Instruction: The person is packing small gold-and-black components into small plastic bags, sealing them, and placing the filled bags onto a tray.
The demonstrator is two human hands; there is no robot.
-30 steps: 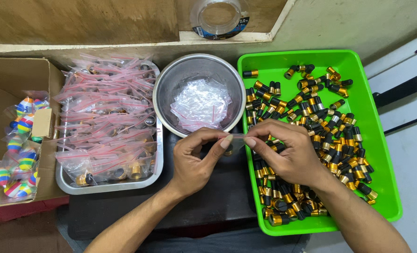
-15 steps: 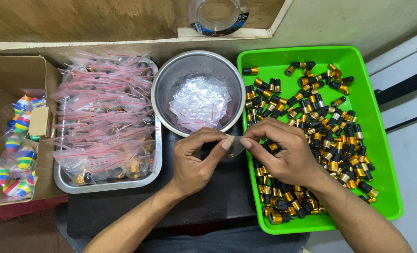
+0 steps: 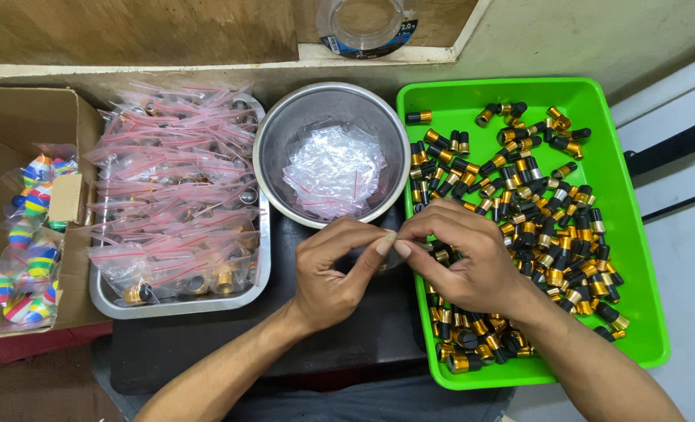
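My left hand (image 3: 333, 270) and my right hand (image 3: 461, 258) meet fingertip to fingertip over the dark mat, just below the steel bowl (image 3: 281, 129). Between the fingers they pinch a small clear plastic bag (image 3: 398, 248), mostly hidden by the fingers. A small gold and black part shows at my right fingertips. The bowl holds a loose heap of empty clear bags (image 3: 332, 170) with red strips. My right hand lies over the left edge of the green tray (image 3: 598, 101), which is full of several gold and black cylinder parts (image 3: 535, 211).
A steel tray (image 3: 175, 301) at the left is piled with filled red-strip bags (image 3: 175, 187). A cardboard box (image 3: 19, 113) at the far left holds striped colourful balls in bags. A roll of clear tape (image 3: 367, 23) sits on the wooden ledge behind.
Both hands stay together at the same spot; the fingers have shifted slightly on the small bag. Nothing else has moved.
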